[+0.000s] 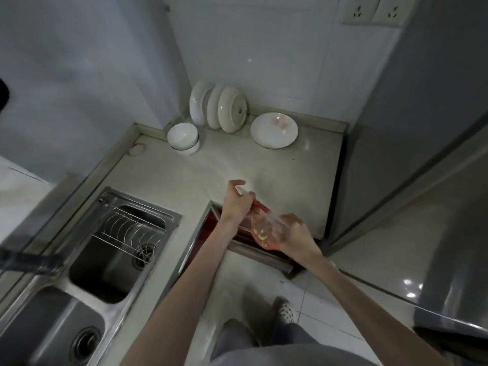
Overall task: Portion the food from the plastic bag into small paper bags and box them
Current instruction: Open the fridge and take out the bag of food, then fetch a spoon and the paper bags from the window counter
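Two bare forearms reach forward, close together. The left hand [237, 200] pinches the top of a plastic bag [265, 228]; the right hand [295, 233] cups it from below, fingers curled.

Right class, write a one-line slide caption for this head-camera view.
Both hands, left and right, hold a plastic bag of food above the kitchen counter.

Both hands up over the counter's front edge!
Bag [265, 229] sits between left hand [237, 202] and right hand [297, 232]; sink [111, 249] lies left, plates [217, 108] and bowl [183, 138] behind on the counter [277, 175].
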A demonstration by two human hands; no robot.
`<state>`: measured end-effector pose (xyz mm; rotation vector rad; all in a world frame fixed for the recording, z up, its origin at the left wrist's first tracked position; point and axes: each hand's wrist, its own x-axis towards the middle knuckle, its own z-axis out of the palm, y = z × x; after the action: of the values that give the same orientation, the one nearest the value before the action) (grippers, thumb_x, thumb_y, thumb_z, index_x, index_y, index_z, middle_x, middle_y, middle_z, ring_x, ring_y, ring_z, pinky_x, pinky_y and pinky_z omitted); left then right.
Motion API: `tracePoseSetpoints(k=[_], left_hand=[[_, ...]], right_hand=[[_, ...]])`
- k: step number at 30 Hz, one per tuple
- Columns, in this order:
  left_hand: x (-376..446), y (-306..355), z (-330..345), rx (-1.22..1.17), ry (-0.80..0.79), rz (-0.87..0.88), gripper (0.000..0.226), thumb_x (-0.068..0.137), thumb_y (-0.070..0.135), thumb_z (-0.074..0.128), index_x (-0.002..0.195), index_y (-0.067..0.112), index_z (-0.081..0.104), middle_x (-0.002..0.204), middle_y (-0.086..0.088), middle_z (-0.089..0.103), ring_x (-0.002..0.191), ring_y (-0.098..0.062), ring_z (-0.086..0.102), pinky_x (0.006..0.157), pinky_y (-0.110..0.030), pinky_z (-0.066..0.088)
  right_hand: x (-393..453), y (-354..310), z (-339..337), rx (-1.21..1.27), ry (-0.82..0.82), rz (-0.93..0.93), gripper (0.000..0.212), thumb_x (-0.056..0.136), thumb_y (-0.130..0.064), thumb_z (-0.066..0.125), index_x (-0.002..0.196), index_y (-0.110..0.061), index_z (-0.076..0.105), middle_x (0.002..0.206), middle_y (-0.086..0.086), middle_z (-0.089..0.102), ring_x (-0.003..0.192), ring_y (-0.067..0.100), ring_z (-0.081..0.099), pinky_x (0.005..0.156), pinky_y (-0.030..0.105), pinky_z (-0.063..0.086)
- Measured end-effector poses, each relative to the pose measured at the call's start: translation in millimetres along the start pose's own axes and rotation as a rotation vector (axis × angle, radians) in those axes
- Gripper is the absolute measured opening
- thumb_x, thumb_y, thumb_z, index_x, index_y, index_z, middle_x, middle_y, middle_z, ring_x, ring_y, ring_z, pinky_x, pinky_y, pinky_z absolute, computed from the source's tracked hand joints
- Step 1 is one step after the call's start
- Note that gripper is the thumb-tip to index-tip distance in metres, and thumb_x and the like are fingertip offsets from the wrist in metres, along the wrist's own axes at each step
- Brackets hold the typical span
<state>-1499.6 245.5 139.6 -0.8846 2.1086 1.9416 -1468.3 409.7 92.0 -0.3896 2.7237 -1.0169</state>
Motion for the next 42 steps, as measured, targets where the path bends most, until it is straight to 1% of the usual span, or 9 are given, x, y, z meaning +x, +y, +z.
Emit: tracePoseSetpoints(k=[3,5,12,16,19,27,31,38,42], left_hand=[[17,6,13,0.189,-0.016,0.029,0.035,0.086,0.011,0.053,0.118,0.021,0.043,0.105,-0.024,0.065,0.081,-0.034,0.07,0.073,-0.044,0.061],[31,13,22,0.25,-0.058,0.042,0.035,0.088,0.012,0.052,0.121,0.02,0.042,0.103,-0.022,0.066,0.076,-0.031,0.071,0.071,-0.043,0.061],[71,49,35,0.141,-0.221,0.042,0.04,0.09,0.031,0.049,0.124,0.029,0.029,0.082,-0.008,0.069,0.045,-0.017,0.058,0.043,-0.029,0.05],[86,29,3,0.12,-0.196,-0.01,0.038,0.096,0.029,0.046,0.131,0.021,0.031,0.084,-0.006,0.067,0.057,-0.022,0.058,0.046,-0.029,0.048],[88,7,-29,0.108,-0.155,-0.093,0.03,0.1,0.024,0.043,0.129,0.015,0.035,0.084,-0.007,0.066,0.058,-0.023,0.057,0.047,-0.029,0.047],[62,-47,-127,-0.072,-0.09,-0.176,0.017,0.104,0.021,0.038,0.119,0.014,0.043,0.089,-0.009,0.065,0.067,-0.023,0.057,0.058,-0.032,0.047],[55,-83,-174,-0.104,-0.023,-0.214,0.022,0.105,0.022,0.037,0.122,0.012,0.047,0.091,-0.009,0.067,0.072,-0.024,0.059,0.059,-0.033,0.048],[21,-147,-251,-0.179,0.137,-0.253,0.023,0.102,0.019,0.039,0.115,0.014,0.057,0.088,-0.008,0.067,0.071,-0.023,0.059,0.059,-0.031,0.047],[-30,-181,-286,-0.275,0.3,-0.257,0.022,0.102,0.018,0.04,0.108,0.015,0.061,0.093,-0.01,0.066,0.076,-0.022,0.06,0.063,-0.032,0.047]], right_hand=[[8,-7,-9,0.049,0.039,-0.001,0.028,0.086,-0.034,0.056,0.103,-0.013,0.062,0.094,0.001,0.061,0.076,0.015,0.058,0.067,0.028,0.048],[19,-13,-17,0.084,0.051,0.035,0.037,0.086,-0.047,0.047,0.081,-0.015,0.063,0.072,-0.001,0.062,0.061,0.014,0.058,0.055,0.026,0.044],[79,-5,-42,0.006,0.224,0.247,0.023,0.086,0.001,0.044,0.071,-0.002,0.061,0.071,0.016,0.064,0.066,0.03,0.063,0.056,0.031,0.046],[96,1,-47,0.15,0.344,0.305,0.042,0.088,0.004,0.047,0.052,-0.016,0.043,0.045,-0.01,0.049,0.033,-0.001,0.049,0.031,0.005,0.026],[100,8,-43,0.204,0.344,0.344,0.048,0.087,0.007,0.046,0.05,-0.022,0.037,0.03,-0.009,0.042,0.028,-0.009,0.044,0.026,0.005,0.021],[97,28,-29,0.051,0.005,0.634,0.048,0.089,-0.047,0.052,0.056,-0.013,0.059,0.046,0.0,0.064,0.039,0.011,0.06,0.038,0.014,0.039],[92,4,1,-0.008,-0.255,0.601,0.012,0.084,-0.014,0.052,0.074,-0.009,0.056,0.055,0.008,0.061,0.057,0.018,0.062,0.036,0.017,0.042],[88,-47,104,-0.175,-0.758,0.398,0.029,0.085,-0.008,0.042,0.096,0.003,0.066,0.072,0.011,0.065,0.056,0.02,0.06,0.053,0.026,0.049],[100,-97,152,-0.187,-0.903,0.181,0.032,0.078,-0.003,0.039,0.085,-0.019,0.066,0.069,0.004,0.067,0.046,0.009,0.06,0.042,0.019,0.043]])
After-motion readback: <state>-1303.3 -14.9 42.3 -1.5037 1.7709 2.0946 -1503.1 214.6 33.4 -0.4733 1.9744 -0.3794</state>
